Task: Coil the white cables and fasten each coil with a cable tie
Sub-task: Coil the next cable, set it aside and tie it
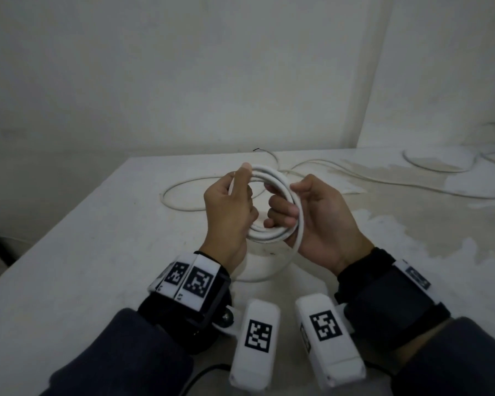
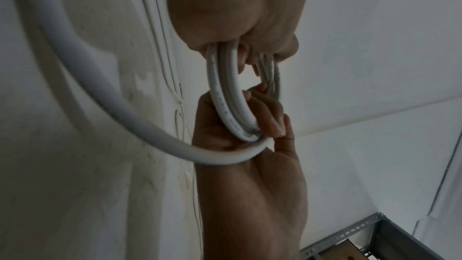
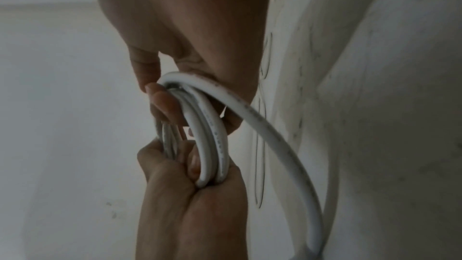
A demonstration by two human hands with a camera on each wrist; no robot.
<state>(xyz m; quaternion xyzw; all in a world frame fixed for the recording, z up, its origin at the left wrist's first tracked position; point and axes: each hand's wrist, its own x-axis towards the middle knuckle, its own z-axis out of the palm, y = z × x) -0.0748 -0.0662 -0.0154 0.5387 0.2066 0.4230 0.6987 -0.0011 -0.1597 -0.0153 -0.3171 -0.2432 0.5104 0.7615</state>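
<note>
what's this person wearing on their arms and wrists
Both forearms are in dark blue-grey sleeves. Each wrist carries a black strap: the left hand has one with white plates printed with black square markers, the right hand a wide black band with a small white tag. A white boxy camera unit with a black marker hangs under each wrist. The hands are bare.

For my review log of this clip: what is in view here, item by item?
coil: one, white, held above the table in both hands, no tie visible
loose cables: white, count unclear, lying on the table behind the hands
table: one, white, stained at right
metal rack: one, grey, low corner of the left wrist view
wrist cameras: two, white with black markers
left hand: grips the coil's left side
right hand: grips the coil's right side
</note>
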